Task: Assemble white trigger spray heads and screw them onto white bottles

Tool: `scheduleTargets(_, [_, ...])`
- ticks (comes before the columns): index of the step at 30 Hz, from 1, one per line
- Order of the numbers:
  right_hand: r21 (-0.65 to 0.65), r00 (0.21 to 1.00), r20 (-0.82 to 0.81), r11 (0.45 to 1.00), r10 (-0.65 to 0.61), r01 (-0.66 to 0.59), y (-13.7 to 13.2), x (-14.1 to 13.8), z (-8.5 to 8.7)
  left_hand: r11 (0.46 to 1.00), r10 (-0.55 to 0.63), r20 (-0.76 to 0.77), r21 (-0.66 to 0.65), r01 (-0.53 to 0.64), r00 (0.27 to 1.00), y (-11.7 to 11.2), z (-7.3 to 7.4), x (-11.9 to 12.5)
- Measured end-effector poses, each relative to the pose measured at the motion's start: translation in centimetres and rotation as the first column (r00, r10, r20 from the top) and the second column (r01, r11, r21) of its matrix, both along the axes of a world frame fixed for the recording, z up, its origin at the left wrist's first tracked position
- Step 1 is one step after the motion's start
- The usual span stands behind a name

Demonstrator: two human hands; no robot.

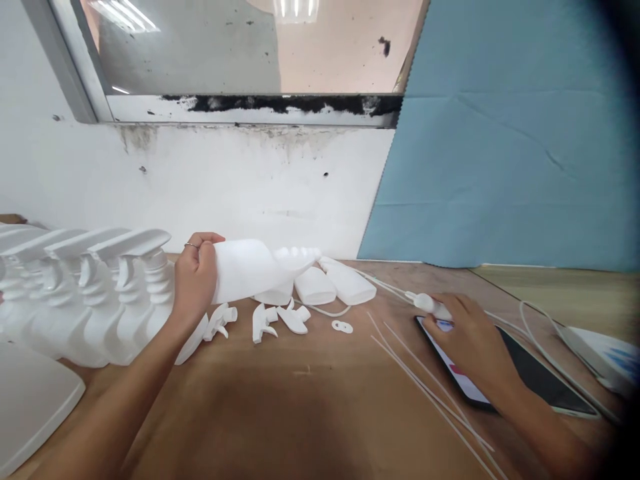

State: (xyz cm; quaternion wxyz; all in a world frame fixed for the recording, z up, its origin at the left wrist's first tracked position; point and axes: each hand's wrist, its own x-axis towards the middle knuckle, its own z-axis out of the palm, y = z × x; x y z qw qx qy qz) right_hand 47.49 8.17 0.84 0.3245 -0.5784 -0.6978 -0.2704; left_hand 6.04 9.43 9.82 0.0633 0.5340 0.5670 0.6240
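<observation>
My left hand [195, 277] is closed round the base of a white plastic bottle [243, 268], tipped on its side with its ribbed neck pointing right. My right hand [473, 340] is closed on a white cylindrical piece [425, 303], from which thin white strands run left; its exact kind is unclear. Beneath that hand lies a phone [465, 385] with a lit screen. Several white trigger sprayer heads [264, 323] rest on the table below the bottle. More white bottles [353, 283] lie behind its neck.
Several white bottles [107, 313] stand in a row at the left. Thin white tubes [425, 380] lie across the wooden table [290, 427]. A small white flat part [342, 327] sits mid-table. A dark device [540, 373] and a white cable [530, 333] are at the right.
</observation>
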Motion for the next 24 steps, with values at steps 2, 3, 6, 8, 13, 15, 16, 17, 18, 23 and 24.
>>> scheduleTargets(2, [0.017, 1.000, 0.002, 1.000, -0.001, 0.001, 0.1, 0.5, 0.0, 1.000, -0.011, 0.015, -0.016, 0.011, 1.000, 0.2, -0.2, -0.2])
scheduleTargets(3, [0.019, 1.000, -0.004, 1.000, 0.004, -0.004, 0.1, 0.6, 0.0, 1.000, -0.015, 0.018, -0.023, 0.015, 1.000, 0.3, -0.2, -0.3])
scheduleTargets(6, [0.015, 1.000, -0.015, 1.000, 0.017, -0.016, 0.0, 0.3, 0.1, 0.999, -0.022, 0.012, -0.033, 0.023, 1.000, 0.2, -0.3, -0.3])
scheduleTargets(8, [0.009, 0.999, -0.019, 1.000, 0.030, -0.029, -0.1, 0.0, 0.2, 0.999, -0.026, 0.010, -0.044, 0.027, 1.000, 0.0, -0.2, -0.2])
scheduleTargets(13, [-0.015, 0.978, -0.133, 0.986, 0.162, -0.165, -0.8, -1.5, 0.7, 0.986, -0.127, 0.041, -0.102, 0.131, 0.991, -0.2, -0.2, 0.4])
scheduleTargets(15, [-0.077, 0.924, -0.328, 0.970, 0.194, -0.231, -1.2, -2.6, 0.9, 0.967, -0.207, 0.052, -0.142, 0.212, 0.977, -0.2, -0.5, 0.9])
scheduleTargets(16, [-0.113, 0.861, -0.468, 0.952, 0.201, -0.284, -1.5, -3.2, 1.0, 0.952, -0.250, 0.062, -0.169, 0.256, 0.966, -0.2, -0.8, 1.3])
scheduleTargets(17, [-0.132, 0.761, -0.615, 0.925, 0.205, -0.356, -1.7, -3.9, 1.1, 0.935, -0.289, 0.071, -0.194, 0.298, 0.955, -0.3, -1.1, 1.7])
scheduleTargets(18, [-0.129, 0.630, -0.749, 0.889, 0.204, -0.440, -2.0, -4.6, 1.2, 0.918, -0.323, 0.075, -0.215, 0.332, 0.943, -0.4, -1.5, 2.2])
scheduleTargets(23, [0.059, 0.025, -0.993, 0.692, 0.111, -0.719, -3.3, -7.7, 1.6, 0.844, -0.442, 0.100, -0.288, 0.452, 0.891, -1.2, -3.9, 5.0])
scheduleTargets(24, [0.080, -0.031, -0.996, 0.674, 0.086, -0.734, -3.5, -8.2, 1.5, 0.831, -0.456, 0.108, -0.303, 0.466, 0.883, -1.4, -4.4, 5.5])
